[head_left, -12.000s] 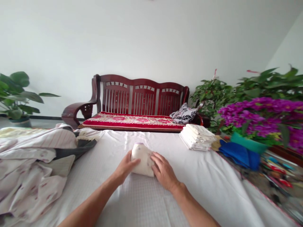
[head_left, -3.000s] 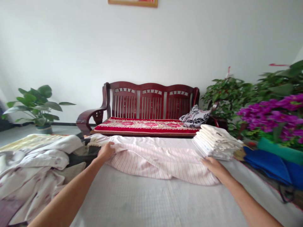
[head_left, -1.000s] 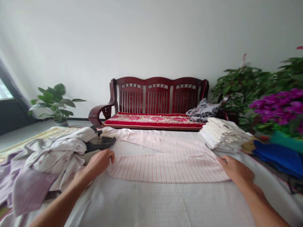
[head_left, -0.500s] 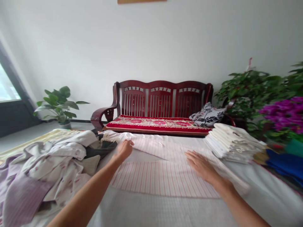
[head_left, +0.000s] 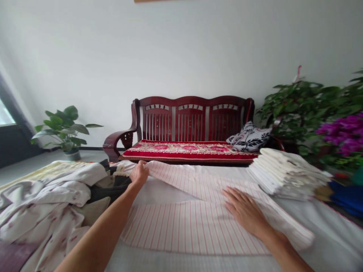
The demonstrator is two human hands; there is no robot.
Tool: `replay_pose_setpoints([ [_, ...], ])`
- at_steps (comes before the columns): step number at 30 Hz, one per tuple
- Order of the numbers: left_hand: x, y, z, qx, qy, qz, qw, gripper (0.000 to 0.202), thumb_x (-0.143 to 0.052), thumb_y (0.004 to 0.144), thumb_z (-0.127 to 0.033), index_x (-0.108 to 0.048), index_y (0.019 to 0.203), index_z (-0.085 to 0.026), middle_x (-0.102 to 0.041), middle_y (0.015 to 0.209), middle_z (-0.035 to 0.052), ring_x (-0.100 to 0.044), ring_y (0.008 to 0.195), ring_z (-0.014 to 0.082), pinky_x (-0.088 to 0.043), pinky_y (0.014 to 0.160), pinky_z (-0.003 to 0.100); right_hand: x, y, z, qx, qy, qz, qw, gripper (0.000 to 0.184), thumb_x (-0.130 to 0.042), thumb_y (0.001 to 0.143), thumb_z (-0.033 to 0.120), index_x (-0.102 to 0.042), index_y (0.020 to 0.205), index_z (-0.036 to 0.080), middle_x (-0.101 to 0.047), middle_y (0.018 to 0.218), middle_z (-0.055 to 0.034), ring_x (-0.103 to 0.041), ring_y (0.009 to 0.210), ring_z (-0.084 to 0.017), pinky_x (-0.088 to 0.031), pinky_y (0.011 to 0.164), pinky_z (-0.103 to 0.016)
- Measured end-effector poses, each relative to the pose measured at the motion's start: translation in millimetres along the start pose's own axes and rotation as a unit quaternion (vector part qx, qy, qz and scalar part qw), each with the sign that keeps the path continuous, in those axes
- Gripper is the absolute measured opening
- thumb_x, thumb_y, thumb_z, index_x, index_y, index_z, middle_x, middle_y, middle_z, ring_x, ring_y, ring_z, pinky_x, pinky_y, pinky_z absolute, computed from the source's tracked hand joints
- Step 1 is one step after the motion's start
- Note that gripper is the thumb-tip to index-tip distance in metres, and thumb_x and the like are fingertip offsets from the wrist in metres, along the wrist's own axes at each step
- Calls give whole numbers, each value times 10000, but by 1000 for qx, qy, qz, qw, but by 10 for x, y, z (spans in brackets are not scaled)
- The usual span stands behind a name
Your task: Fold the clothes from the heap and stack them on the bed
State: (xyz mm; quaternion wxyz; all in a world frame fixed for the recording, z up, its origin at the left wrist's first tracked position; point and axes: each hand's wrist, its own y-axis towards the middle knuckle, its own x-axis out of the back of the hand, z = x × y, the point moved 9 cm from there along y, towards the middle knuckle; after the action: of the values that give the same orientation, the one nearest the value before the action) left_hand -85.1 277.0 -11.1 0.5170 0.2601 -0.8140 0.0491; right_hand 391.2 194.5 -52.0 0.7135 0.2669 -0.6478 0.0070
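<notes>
Left hand (head_left: 139, 173) of mine pinches the far left corner of the red-striped cloth (head_left: 193, 223), which lies across the middle of the white-covered table (head_left: 334, 241). My right hand (head_left: 244, 212) lies spread flat on its right part. Folded white cloths (head_left: 286, 173) are stacked far right, with crumpled clothes (head_left: 48, 200) heaped left.

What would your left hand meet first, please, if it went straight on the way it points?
Probably the red cushion on the bench, beyond the corner of the striped cloth that the left hand grips; depth is unclear.
</notes>
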Motion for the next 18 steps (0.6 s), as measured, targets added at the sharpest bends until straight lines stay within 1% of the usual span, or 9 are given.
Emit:
replay_pose_setpoints([
  [4,61,-55,-34,-30,5,-17,999,379,-537,848,-102,-623,1214,-149,-663,1213,197,-584,1201,393,-464,951,471,4,-3,4,-4,-3,-3,1000,537,-341,976,527,-590,1395,302,-576,1468,-67,-503,1367,-301,-403,1116,-527],
  [6,55,-132,-198,-68,4,-20,998,385,-502,857,-55,-637,1213,-108,-628,1270,224,-529,1265,431,-427,1004,519,16,-2,17,-6,-8,-2,1000,535,-342,977,520,-588,1397,298,-577,1468,-69,-503,1367,-297,-401,1119,-519],
  [8,-5,-260,-506,-129,-10,-11,992,400,-445,885,-32,-644,1226,-90,-608,1322,210,-518,1289,416,-406,1044,513,22,-1,29,-9,-11,4,1000,536,-341,978,513,-584,1402,293,-567,1478,-67,-497,1373,-296,-395,1123,-520],
  [11,-226,-587,-1146,-238,-46,37,969,383,-436,920,-57,-676,1211,-121,-653,1314,138,-573,1265,313,-428,1073,410,26,-2,37,-16,-11,10,1000,527,-352,975,508,-582,1403,304,-554,1492,-58,-484,1385,-297,-384,1131,-527],
  [12,-322,-738,-1382,-280,-62,57,956,367,-452,942,-102,-670,1236,-128,-643,1347,142,-550,1306,301,-413,1104,403,27,-2,38,-18,-10,10,1000,523,-357,974,506,-585,1400,305,-554,1493,-58,-483,1387,-298,-379,1133,-530],
  [14,-539,-1059,-1799,-347,-79,98,930,394,-493,973,-234,-612,1344,-176,-571,1461,130,-474,1400,275,-362,1173,404,31,-2,38,-22,-8,9,1000,521,-365,972,502,-591,1396,299,-555,1491,-62,-479,1390,-302,-369,1140,-537],
  [15,-656,-1242,-1995,-391,-87,123,908,460,-482,988,-301,-542,1423,-164,-491,1531,156,-410,1450,288,-315,1206,447,32,-1,41,-22,-7,9,1000,521,-366,973,502,-593,1395,295,-557,1489,-65,-478,1390,-304,-366,1140,-541],
  [16,-782,-1417,-2154,-428,-84,150,887,531,-455,1001,-360,-464,1487,-148,-407,1584,175,-344,1489,298,-278,1224,477,34,1,45,-20,-7,10,1000,521,-367,974,501,-595,1394,293,-560,1486,-67,-478,1391,-304,-366,1141,-540],
  [18,-1002,-1665,-2341,-470,-64,187,860,624,-403,1015,-444,-362,1546,-118,-303,1627,206,-257,1524,319,-231,1234,524,39,4,48,-18,-8,12,1000,517,-367,977,495,-599,1390,287,-565,1480,-73,-481,1389,-302,-371,1139,-536],
])
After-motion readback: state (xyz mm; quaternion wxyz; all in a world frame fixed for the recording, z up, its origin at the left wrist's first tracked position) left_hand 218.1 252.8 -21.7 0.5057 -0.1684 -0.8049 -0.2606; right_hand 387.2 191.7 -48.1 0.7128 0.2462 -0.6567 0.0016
